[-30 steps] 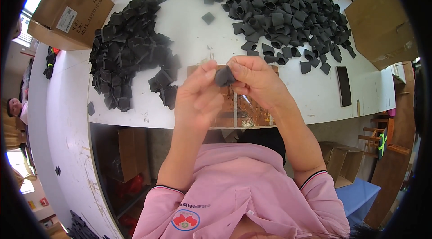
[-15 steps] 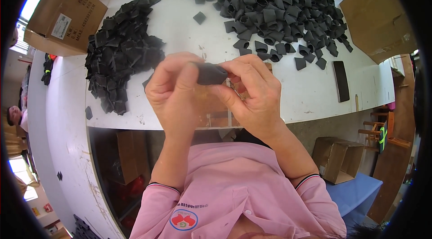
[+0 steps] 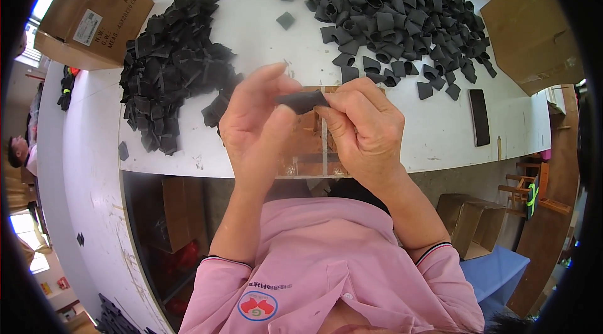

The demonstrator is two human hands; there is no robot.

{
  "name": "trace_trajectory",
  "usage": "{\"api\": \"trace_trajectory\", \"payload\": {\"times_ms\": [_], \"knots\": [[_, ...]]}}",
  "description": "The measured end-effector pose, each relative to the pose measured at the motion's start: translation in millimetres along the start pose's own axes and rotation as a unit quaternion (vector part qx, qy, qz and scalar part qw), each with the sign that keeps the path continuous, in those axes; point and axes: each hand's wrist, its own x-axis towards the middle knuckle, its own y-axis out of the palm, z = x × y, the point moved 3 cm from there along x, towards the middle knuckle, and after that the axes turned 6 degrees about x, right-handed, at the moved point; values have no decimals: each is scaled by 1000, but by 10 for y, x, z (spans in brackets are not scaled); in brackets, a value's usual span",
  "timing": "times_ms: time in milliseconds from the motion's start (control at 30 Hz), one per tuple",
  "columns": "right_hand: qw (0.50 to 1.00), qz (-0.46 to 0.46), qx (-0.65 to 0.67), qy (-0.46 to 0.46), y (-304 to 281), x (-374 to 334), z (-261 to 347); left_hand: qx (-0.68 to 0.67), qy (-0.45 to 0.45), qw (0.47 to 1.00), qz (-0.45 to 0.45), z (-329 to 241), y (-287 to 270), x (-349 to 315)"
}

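Pinched between both hands above the white table's [image 3: 440, 133] near edge, a small black piece [image 3: 301, 101] is gripped by the left hand [image 3: 257, 123] and right hand [image 3: 364, 130] at opposite ends, seemingly for folding; black heaps [image 3: 169, 64] [image 3: 389, 13] lie behind.

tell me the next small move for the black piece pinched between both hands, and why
Probably lower it toward the clear jig on the table edge. The black piece is held flat between the left hand and right hand directly above that fixture, while the loose pile lies right and the stacked pile left.
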Motion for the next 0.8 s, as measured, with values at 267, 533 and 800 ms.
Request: {"api": "trace_trajectory", "payload": {"times_ms": [267, 533, 800], "knots": [[835, -16, 436, 335, -281, 314, -254, 347, 49, 935, -56, 253, -455, 265], [857, -28, 279, 433, -165, -281, -580, 731, 15, 674, 109, 979, -1120, 568], [913, 75, 185, 356, 0, -556, -367, 746, 156, 647, 27, 893, -1102, 573]]}}
